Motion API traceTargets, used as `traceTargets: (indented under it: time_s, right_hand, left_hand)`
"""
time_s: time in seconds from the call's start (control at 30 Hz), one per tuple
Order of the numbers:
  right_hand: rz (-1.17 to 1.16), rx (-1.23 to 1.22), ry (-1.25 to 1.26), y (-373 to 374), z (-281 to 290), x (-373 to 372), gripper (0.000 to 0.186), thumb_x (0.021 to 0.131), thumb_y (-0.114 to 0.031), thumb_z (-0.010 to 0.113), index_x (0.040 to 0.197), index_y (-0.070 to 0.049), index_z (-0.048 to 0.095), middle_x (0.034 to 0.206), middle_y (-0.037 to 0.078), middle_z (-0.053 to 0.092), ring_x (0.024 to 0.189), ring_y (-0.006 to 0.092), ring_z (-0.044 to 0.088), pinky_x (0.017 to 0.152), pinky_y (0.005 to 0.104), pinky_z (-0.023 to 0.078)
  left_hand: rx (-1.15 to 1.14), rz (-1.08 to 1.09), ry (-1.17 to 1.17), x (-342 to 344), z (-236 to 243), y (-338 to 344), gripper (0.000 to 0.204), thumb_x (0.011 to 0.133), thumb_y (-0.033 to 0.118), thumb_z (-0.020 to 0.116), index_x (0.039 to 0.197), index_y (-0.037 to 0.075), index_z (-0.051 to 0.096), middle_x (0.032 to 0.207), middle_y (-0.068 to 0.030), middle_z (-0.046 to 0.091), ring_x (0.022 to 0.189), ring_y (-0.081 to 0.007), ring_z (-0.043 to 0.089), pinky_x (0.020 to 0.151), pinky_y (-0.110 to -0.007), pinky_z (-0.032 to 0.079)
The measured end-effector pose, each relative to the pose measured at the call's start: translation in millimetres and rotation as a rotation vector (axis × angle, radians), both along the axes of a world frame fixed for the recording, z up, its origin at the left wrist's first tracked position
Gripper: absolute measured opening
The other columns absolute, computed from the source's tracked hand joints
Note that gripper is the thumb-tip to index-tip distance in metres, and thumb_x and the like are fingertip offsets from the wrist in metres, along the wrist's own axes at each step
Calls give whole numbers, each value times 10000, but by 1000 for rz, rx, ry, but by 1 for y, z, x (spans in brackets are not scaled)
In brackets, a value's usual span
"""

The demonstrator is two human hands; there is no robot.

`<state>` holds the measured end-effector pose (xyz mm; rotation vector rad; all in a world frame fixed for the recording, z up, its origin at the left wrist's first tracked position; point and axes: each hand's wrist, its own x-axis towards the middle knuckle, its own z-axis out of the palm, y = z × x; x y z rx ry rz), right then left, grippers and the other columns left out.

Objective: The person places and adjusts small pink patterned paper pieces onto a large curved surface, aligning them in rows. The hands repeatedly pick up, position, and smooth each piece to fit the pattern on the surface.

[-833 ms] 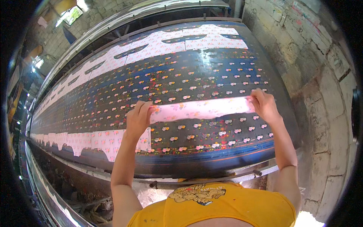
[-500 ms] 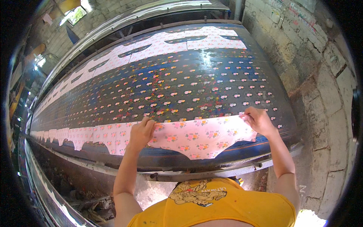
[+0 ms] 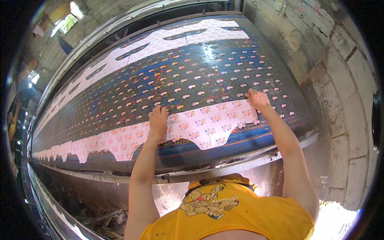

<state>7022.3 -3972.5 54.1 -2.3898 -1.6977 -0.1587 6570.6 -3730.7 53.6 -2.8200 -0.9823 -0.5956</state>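
A pink cut fabric piece with a flower print (image 3: pixel 204 122) lies along the near edge of the long dark printing table (image 3: pixel 224 88). My left hand (image 3: pixel 159 121) rests on its upper left part, fingers laid over the top edge. At the top right corner, my right hand (image 3: pixel 258 100) is closed with thumb and fingers together on the cloth. The right end of the piece hangs slightly folded below that hand. Further pink flowered pieces (image 3: pixel 108 140) continue in a row to the left of my left hand.
Another row of flowered pieces (image 3: pixel 216 31) lies along the table's far side. Printed flower marks cover the dark surface between the rows. A metal rail (image 3: pixel 224 170) runs along the near edge. A block wall (image 3: pixel 316 92) stands at right, and another long table (image 3: pixel 120 28) behind.
Both hands have moved farther up the table, carrying the cloth's upper edge away from me. The piece now lies flatter, and my left hand's fingers have straightened onto it.
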Motion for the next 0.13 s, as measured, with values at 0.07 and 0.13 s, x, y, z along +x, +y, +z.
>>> traceTargets:
  time_s: [0.07,0.13]
  right_hand:
    - [-52,7,47,-17,6,-1,298,998,-370,552,1019,-73,552,896,177,708,836,393,705,704,507,565]
    - [-111,-14,104,-38,12,5,310,983,-374,581,1095,-87,545,1003,197,713,865,406,704,766,511,570]
  left_hand:
    - [23,-4,-13,-3,-3,-1,277,904,207,663,1150,101,594,1150,-120,569,1122,-323,546,918,-480,411]
    - [16,-62,8,5,-2,-5,380,863,264,710,1189,110,591,1228,-124,554,1127,-324,551,923,-491,424]
